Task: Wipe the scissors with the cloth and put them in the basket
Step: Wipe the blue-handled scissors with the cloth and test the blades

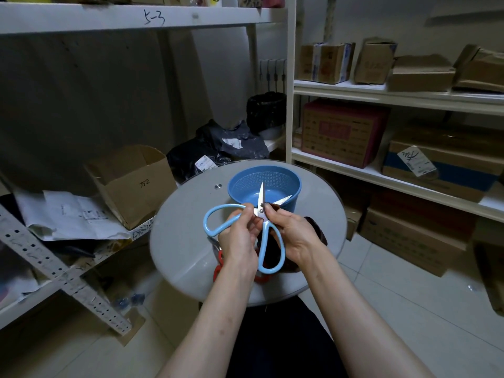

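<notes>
Light blue-handled scissors [218, 216] hang spread wide apart above the round table, blades pointing toward the blue basket [272, 177]. My left hand [238, 238] pinches them near the pivot by the left handle. My right hand [293, 236] grips a dark brown cloth [317, 230] and pinches the blade near the pivot through it. The cloth is mostly hidden under my right hand. The basket stands at the table's far side, with nothing in it that I can see.
A round grey table [185, 241] bears the basket. Red-handled scissors [219, 264] lie on it under my left wrist. Cardboard boxes [131, 184] and black bags sit to the left, white shelving [381, 94] with boxes to the right.
</notes>
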